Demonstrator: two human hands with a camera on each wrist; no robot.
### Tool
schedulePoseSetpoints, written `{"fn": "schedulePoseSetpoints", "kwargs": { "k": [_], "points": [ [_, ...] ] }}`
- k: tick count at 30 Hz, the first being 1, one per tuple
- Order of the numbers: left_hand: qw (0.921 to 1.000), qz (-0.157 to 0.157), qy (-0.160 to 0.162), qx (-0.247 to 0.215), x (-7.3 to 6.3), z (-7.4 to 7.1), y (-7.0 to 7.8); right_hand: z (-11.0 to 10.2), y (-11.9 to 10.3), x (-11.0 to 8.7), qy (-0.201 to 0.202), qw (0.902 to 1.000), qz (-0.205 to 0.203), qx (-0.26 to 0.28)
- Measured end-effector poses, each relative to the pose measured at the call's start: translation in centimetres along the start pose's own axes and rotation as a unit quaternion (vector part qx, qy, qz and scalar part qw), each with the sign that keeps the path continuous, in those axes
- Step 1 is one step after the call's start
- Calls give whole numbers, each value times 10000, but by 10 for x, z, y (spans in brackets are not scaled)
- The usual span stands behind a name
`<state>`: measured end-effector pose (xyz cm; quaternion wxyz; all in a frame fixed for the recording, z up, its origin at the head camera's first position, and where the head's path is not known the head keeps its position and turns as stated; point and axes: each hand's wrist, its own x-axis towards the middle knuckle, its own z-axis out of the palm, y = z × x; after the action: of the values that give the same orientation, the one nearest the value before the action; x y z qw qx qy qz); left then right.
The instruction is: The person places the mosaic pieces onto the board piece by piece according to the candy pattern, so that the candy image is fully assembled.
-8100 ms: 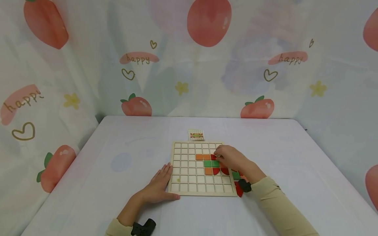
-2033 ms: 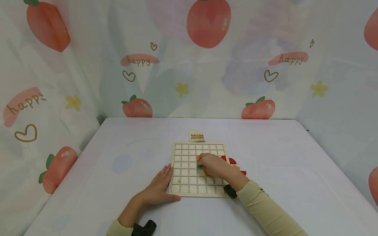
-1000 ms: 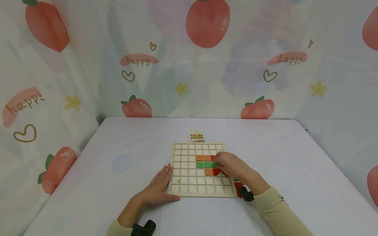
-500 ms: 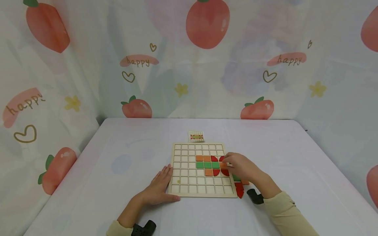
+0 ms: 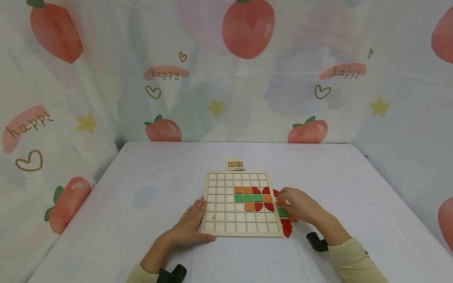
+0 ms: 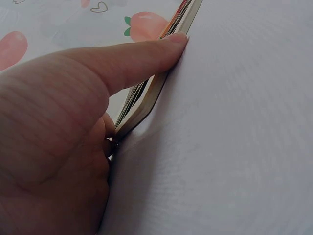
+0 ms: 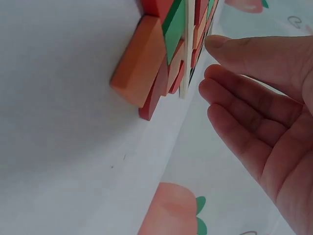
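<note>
A wooden grid board (image 5: pixel 226 226) lies on the table. Right of its middle sit orange squares (image 5: pixel 243 190), green squares (image 5: pixel 248 198) and red quarter-round pieces (image 5: pixel 258 206), in three rows. My left hand (image 5: pixel 188 224) rests against the board's left side, fingers straight, thumb along the front edge; the left wrist view shows the thumb (image 6: pixel 142 61) touching that edge. Just past the board's right edge, my right hand (image 5: pixel 299 204) hovers over loose pieces. In the right wrist view its thumb and fingers (image 7: pixel 239 132) stand apart with nothing between them, near an orange block (image 7: pixel 138 61).
A small pattern card (image 5: pixel 234 163) lies behind the board. Loose red pieces (image 5: pixel 286 227), a green one (image 5: pixel 282 212) and orange ones (image 5: pixel 293 218) lie along the board's right side, partly hidden by the right hand. Printed cloth (image 5: pixel 247 94) hangs behind the table.
A green square has been added at the left end of the middle row. My right hand has moved from the board rightward to the loose pieces. The left hand has stayed put.
</note>
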<state>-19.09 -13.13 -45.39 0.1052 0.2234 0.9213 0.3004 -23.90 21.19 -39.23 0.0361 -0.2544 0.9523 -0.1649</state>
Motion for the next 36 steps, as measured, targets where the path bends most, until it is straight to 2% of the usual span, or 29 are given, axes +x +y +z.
{"fn": "schedulePoseSetpoints", "kwargs": {
  "k": [9, 18, 36],
  "points": [
    [10000, 31, 16, -34, -1, -1, 1, 4, 7, 0, 20, 9998, 211, -12],
    [10000, 37, 40, -62, -2, -1, 3, 8, 11, 5, -14, 9998, 44, -171],
    [10000, 36, 31, 13, -1, 0, 1, 4, 6, 6, -2, 9994, 176, -311]
  ]
}}
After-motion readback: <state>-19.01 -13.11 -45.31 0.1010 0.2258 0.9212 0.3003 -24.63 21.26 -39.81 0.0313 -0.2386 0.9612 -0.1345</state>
